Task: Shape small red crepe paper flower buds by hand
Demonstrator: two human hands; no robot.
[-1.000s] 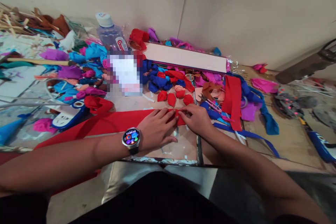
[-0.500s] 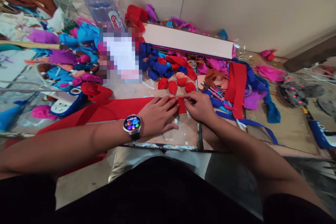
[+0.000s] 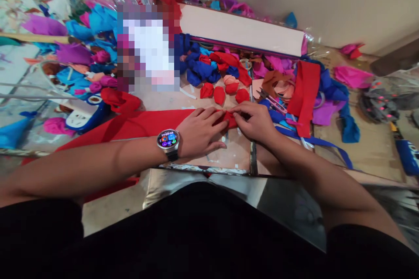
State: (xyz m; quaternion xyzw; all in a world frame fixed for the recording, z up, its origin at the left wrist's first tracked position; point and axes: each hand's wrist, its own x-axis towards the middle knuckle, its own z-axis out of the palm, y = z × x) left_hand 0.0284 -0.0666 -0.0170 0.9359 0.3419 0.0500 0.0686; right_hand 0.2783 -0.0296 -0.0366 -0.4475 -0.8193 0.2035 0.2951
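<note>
Left hand [image 3: 204, 133] lies spread flat, gripping nothing, on the red strip [image 3: 144, 123], which runs across the bench [image 3: 216, 160] from the left of the frame to its centre, while the right hand [image 3: 255, 123] holds the strip's right end in a tight pinch. Small red bundles [image 3: 219, 95] sit just above the hands near the centre, pink-handled nippers [image 3: 277, 104] lie to the right of them, and a long pale box [image 3: 242, 26] stretches across the upper part of the frame.
</note>
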